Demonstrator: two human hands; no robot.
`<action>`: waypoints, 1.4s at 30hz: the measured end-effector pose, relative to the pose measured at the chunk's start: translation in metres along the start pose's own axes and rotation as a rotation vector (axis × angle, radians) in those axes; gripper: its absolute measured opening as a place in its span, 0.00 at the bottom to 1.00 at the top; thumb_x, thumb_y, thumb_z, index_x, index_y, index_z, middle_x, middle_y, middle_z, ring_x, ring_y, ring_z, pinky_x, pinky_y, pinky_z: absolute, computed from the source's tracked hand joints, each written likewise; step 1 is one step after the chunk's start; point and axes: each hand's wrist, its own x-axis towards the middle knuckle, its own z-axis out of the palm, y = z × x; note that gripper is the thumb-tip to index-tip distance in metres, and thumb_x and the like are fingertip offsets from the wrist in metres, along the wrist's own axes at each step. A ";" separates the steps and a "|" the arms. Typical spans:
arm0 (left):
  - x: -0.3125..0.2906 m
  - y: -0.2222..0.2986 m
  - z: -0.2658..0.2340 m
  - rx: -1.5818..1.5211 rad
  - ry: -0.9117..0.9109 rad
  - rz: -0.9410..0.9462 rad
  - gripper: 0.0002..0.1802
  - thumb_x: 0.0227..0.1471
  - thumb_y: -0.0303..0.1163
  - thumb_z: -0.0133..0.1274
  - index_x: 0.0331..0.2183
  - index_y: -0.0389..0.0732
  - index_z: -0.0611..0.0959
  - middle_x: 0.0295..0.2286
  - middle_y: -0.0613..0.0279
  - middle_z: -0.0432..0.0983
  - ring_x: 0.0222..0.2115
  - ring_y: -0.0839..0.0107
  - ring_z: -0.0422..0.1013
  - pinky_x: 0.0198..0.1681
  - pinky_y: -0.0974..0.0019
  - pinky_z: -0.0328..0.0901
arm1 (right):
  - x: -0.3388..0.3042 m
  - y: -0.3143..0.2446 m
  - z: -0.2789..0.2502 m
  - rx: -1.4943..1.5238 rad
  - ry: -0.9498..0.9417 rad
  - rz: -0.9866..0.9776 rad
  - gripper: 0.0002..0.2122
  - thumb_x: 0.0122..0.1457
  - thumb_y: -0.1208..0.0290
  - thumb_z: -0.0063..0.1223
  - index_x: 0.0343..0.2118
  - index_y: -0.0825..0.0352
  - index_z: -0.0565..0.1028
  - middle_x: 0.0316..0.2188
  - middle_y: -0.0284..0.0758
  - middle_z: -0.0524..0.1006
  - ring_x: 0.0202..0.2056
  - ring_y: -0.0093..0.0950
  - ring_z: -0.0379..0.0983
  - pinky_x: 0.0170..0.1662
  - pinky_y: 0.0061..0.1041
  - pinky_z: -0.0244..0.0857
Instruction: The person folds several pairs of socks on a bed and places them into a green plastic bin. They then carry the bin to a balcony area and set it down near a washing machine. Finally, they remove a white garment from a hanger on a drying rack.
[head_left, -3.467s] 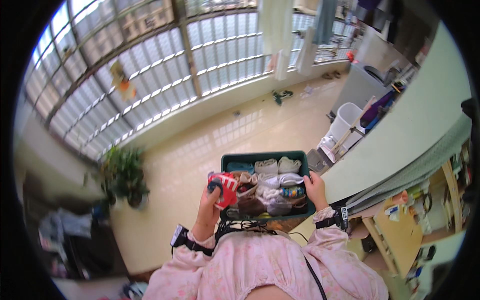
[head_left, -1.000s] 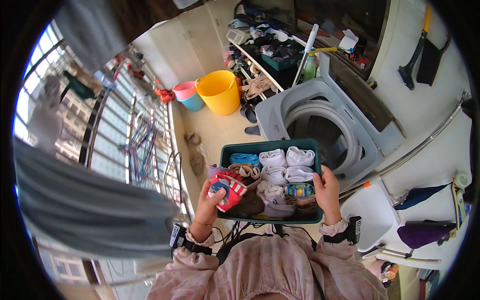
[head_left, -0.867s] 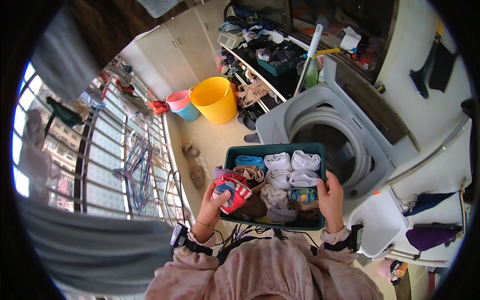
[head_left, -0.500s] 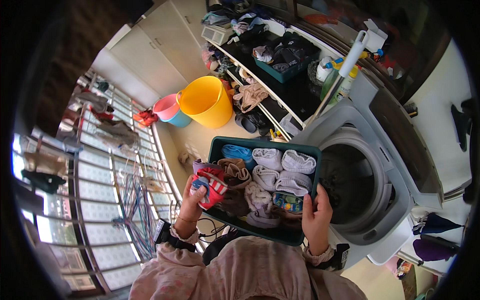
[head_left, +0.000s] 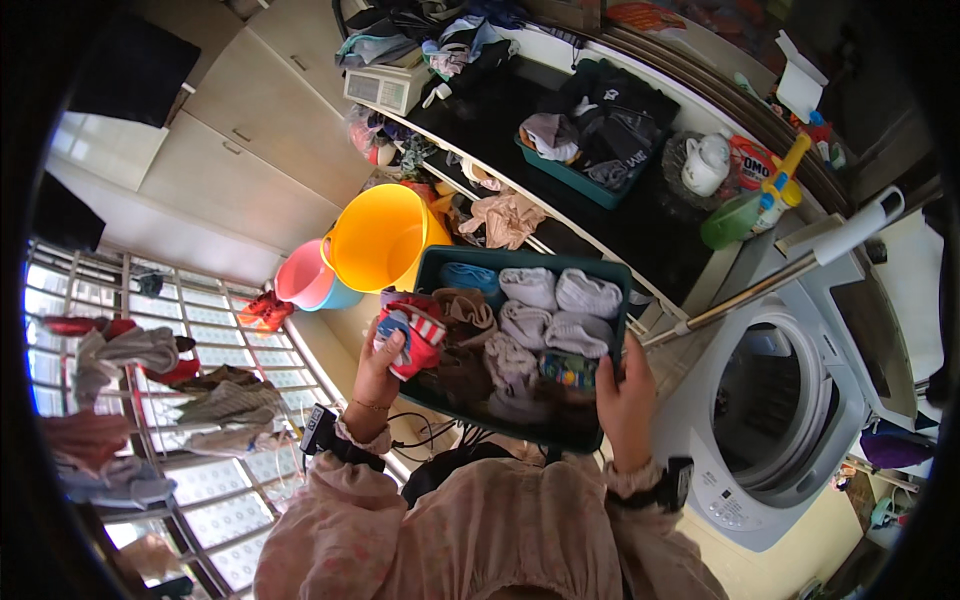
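Both hands hold up a dark green plastic box (head_left: 525,256) in front of my body. Rolled socks fill it: white and grey ones (head_left: 588,293) at the right, a blue roll (head_left: 470,277) at the far left, brown ones (head_left: 465,312) below that. A patterned blue-green roll (head_left: 570,370) lies near the right side. My left hand (head_left: 372,378) is closed on a red folded cloth (head_left: 425,345) with white stripes and a blue patch, at the box's left side; its fingers underneath are hidden. My right hand (head_left: 630,405) grips the box's right wall, thumb at the rim.
A top-loading washing machine (head_left: 690,440) stands open at right, with a long pole (head_left: 790,270) slanting past it. Ahead, a black-topped shelf (head_left: 480,140) bears another green box (head_left: 600,190) of clothes. Yellow (head_left: 385,240) and pink (head_left: 300,272) tubs stand left, near a barred window with hanging laundry.
The view has swung, and the box now sits clear of the washing machine, which lies farther right. Both hands keep their hold; the red cloth stays in the left one.
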 end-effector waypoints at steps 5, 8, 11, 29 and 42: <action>0.071 0.033 -0.038 -0.110 0.075 0.112 0.29 0.53 0.39 0.53 0.52 0.35 0.66 0.45 0.56 0.71 0.46 0.66 0.69 0.51 0.64 0.63 | 0.102 -0.007 0.090 -0.016 -0.150 -0.026 0.20 0.54 0.74 0.49 0.50 0.74 0.66 0.39 0.52 0.74 0.38 0.47 0.73 0.40 0.37 0.67; 0.107 0.044 -0.059 -0.112 0.133 0.162 0.28 0.55 0.39 0.51 0.53 0.35 0.66 0.46 0.57 0.71 0.46 0.68 0.69 0.51 0.65 0.62 | 0.155 -0.021 0.135 -0.086 -0.183 -0.109 0.19 0.54 0.74 0.48 0.49 0.75 0.67 0.42 0.51 0.74 0.42 0.46 0.72 0.45 0.36 0.67; 0.140 0.056 -0.078 -0.132 0.179 0.174 0.27 0.56 0.39 0.50 0.53 0.36 0.66 0.46 0.58 0.71 0.46 0.69 0.69 0.51 0.66 0.62 | 0.205 -0.041 0.171 -0.240 -0.210 -0.174 0.19 0.54 0.73 0.47 0.48 0.75 0.68 0.45 0.50 0.73 0.45 0.44 0.71 0.48 0.34 0.66; 0.295 0.086 -0.133 -0.320 0.131 0.006 0.28 0.55 0.40 0.52 0.54 0.42 0.64 0.47 0.61 0.70 0.48 0.68 0.67 0.53 0.62 0.61 | 0.364 -0.063 0.295 -0.529 -0.213 -0.186 0.10 0.52 0.78 0.46 0.38 0.70 0.72 0.37 0.47 0.72 0.40 0.45 0.70 0.42 0.38 0.67; 0.367 0.101 -0.114 -0.417 0.068 -0.015 0.24 0.56 0.35 0.51 0.52 0.38 0.67 0.46 0.59 0.71 0.47 0.66 0.69 0.51 0.64 0.63 | 0.453 -0.051 0.349 -0.659 -0.068 -0.056 0.08 0.52 0.73 0.50 0.34 0.66 0.77 0.39 0.43 0.74 0.42 0.43 0.71 0.40 0.41 0.70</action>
